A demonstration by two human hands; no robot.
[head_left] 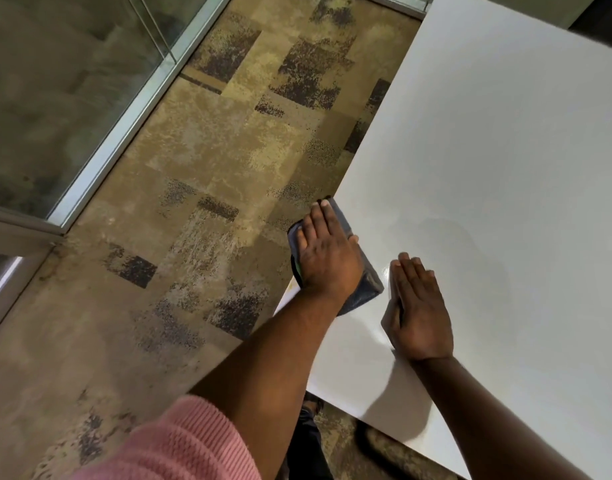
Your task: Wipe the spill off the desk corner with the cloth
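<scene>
A dark blue-grey cloth [365,289] lies over the left edge of the white desk [488,150], partly hanging past it. My left hand [327,252] presses flat on the cloth with fingers spread, covering most of it. To its right, my right hand [419,317] rests flat on the bare desk surface, fingers together, holding nothing. A faint glossy patch [387,275] shows on the desk between the cloth and my right hand. I cannot make out a distinct spill.
Patterned brown and dark carpet [200,188] fills the floor left of the desk. A glass partition with a metal frame [124,109] runs along the far left. The desk's near corner [308,386] sits over my dark trouser leg and shoe [308,420].
</scene>
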